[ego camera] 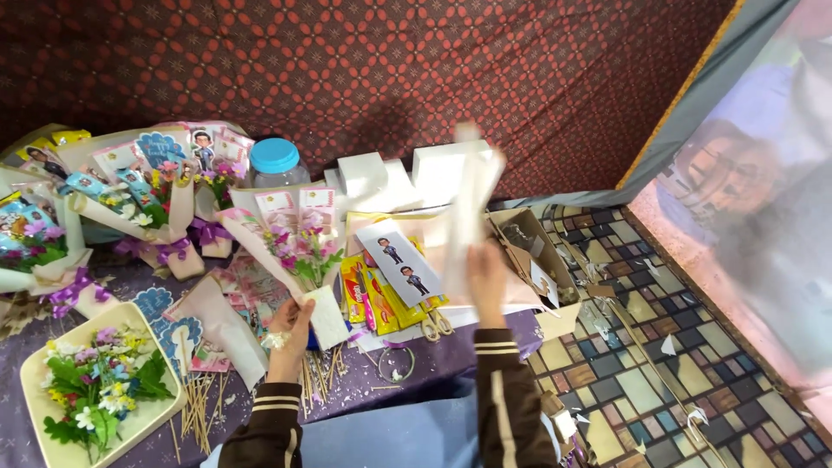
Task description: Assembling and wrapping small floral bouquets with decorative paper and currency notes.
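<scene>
- left hand [290, 322]: bare, pale flower-shaped ring on a finger
- right hand [487, 279]: bare, no ring visible
- both sleeves: dark brown knit fabric, two thin white stripes around each cuff, just below the hands

small bouquet [299, 247] | white cone, tilted | white sheet [468, 204] | upright, blurred

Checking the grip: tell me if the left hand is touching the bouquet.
Touching. The head view shows the left hand with its fingers wrapped around the lower end of the bouquet's white wrap, no gap between them.
</scene>
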